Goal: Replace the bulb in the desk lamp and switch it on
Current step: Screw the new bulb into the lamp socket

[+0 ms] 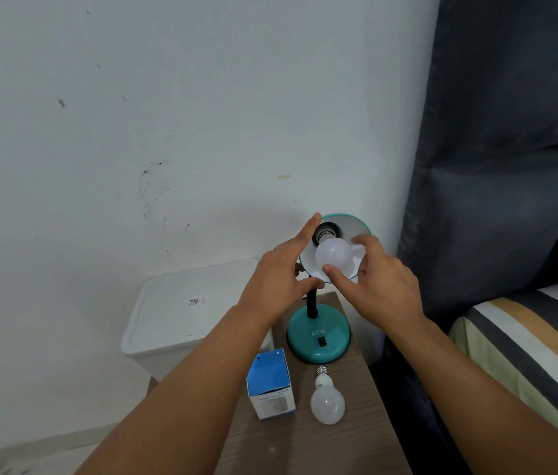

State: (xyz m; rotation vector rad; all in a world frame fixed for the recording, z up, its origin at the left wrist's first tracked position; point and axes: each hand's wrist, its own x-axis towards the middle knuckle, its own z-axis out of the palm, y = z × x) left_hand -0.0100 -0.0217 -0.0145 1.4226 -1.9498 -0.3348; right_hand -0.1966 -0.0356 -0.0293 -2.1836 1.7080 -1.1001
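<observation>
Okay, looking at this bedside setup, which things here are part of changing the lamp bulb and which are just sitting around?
Part of the job:
- teal desk lamp with round base
- white bulb at the lamp's socket, gripped by the right hand
- left hand, steadying the shade
- second white bulb lying on the wooden table
- blue and white bulb box

Lying about:
- white lidded plastic bin
- striped bedding

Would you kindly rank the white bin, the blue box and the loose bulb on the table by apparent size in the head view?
1. White bin, clearly largest.
2. Blue box.
3. Loose bulb, slightly smaller than the box; both sit side by side, so the comparison is fair.
</observation>
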